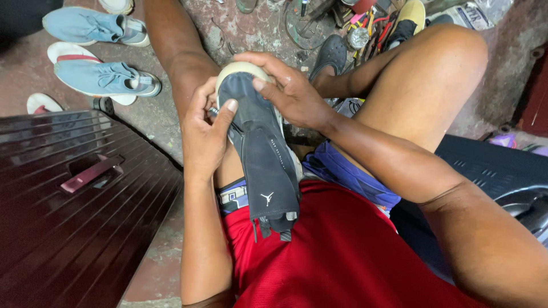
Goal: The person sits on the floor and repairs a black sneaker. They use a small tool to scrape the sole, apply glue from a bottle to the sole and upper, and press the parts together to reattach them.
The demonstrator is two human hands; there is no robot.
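1. Here's the shoe (260, 148), a dark grey high-top with a pale cream sole, lying on the person's lap and propped against the left thigh, right between the two hands.
2. Its long axis runs up and down the view: toe end far from the body, where the cream rim curves round, and the ankle opening and tongue pointing back toward the red shirt (342, 256).
3. The upper looks soft and slack; the tongue flops down over the shirt with a small pale emblem on it and lace ends or tabs dangling below.
4. The left hand (205, 134) sits on the shoe's left flank near the toe, fingers curled, thumb pressed flat on the dark upper; something small and metallic shows between its fingers at the sole edge, too small to name.
5. The right hand (288, 91) comes over the top, fingers wrapped round the toe rim, thumb pinching the upper against the sole.
6. Both hands touch the toe end, so neither is nearer; the heel end is free, resting on the lap.
7. Further out: a dark ribbed bench (68, 228) on the person's left.
8. On the worn floor beyond it, two light blue sneakers (105, 77) and a white sandal (43, 104).
9. Past the knees, a jumble of tools (371, 25) and a black shoe (331, 54), well apart from the hands.
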